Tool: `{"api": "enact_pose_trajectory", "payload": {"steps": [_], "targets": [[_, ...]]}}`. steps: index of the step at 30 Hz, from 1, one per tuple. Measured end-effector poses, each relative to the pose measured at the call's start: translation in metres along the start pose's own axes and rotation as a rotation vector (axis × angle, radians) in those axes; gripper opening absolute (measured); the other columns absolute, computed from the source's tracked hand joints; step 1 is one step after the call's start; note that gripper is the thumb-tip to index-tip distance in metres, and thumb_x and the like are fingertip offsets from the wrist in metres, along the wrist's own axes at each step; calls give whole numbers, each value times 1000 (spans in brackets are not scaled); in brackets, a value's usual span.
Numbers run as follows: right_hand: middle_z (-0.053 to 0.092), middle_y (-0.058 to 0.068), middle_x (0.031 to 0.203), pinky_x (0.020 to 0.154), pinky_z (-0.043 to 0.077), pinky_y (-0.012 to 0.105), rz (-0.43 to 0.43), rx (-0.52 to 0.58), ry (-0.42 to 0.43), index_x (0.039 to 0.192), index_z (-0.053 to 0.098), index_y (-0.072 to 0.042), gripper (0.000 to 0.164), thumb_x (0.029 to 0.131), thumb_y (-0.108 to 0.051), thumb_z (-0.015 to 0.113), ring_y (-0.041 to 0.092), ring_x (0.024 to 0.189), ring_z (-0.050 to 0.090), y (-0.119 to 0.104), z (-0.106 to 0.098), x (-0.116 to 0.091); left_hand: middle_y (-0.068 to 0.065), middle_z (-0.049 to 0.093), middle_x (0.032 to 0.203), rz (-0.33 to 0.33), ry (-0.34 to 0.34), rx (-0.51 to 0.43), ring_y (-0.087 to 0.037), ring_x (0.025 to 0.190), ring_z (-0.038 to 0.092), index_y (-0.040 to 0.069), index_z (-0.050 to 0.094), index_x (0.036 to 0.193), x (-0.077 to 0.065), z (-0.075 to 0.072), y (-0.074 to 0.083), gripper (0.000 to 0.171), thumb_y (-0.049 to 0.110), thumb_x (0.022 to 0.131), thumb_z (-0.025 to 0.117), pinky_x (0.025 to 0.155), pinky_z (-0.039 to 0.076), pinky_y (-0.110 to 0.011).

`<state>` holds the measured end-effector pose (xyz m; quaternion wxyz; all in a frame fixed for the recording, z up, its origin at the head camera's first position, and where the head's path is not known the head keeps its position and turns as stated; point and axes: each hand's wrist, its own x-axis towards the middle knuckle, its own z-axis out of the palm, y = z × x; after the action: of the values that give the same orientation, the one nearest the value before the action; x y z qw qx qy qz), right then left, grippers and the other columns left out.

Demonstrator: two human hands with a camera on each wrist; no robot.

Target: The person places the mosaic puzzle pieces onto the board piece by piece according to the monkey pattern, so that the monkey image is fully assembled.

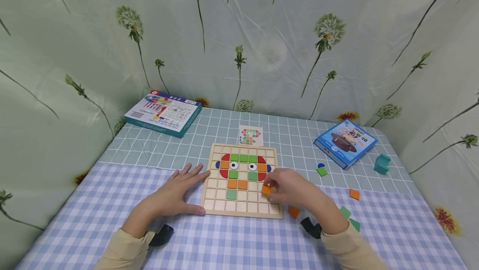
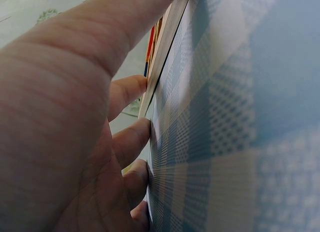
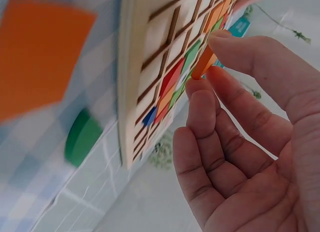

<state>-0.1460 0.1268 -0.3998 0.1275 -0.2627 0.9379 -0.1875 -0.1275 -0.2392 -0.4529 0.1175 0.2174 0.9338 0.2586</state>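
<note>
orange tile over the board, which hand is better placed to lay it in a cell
Right, I'd judge: the right hand pinches the orange tile over the wooden board. The left hand touches the board's left side and holds no tile.

Pale dandelion-print backdrop, gingham-covered table

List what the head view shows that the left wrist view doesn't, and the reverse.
Only the head view: the right hand pinching an orange tile, the picture card beyond the board, and the blue box.

Only the left wrist view: the palm side of the left hand, whose back faces the head camera.

Both: the left hand itself, the board, the checked cloth and part of the flower-printed backdrop.
</note>
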Motion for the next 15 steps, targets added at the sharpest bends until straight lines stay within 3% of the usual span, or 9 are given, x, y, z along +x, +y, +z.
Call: {"api": "enact_pose_trajectory", "payload": {"steps": [6, 15], "targets": [[71, -2, 91, 72, 53, 21, -125, -7, -14, 106, 80, -7, 17, 92, -14, 84, 9, 80, 55, -10, 10, 11, -14, 27, 178, 0, 2, 1, -52, 165, 13, 27, 41, 167, 0, 0, 1, 109, 68, 77, 87, 127, 11, -79], [75, 1, 100, 76, 54, 22, -171, -63, -33, 109, 81, -7, 18, 92, -13, 83, 10, 82, 54, -28, 21, 26, -14, 27, 178, -4, 2, 3, -52, 165, 12, 26, 41, 167, 0, -1, 2, 109, 67, 77, 88, 127, 11, -78]]}}
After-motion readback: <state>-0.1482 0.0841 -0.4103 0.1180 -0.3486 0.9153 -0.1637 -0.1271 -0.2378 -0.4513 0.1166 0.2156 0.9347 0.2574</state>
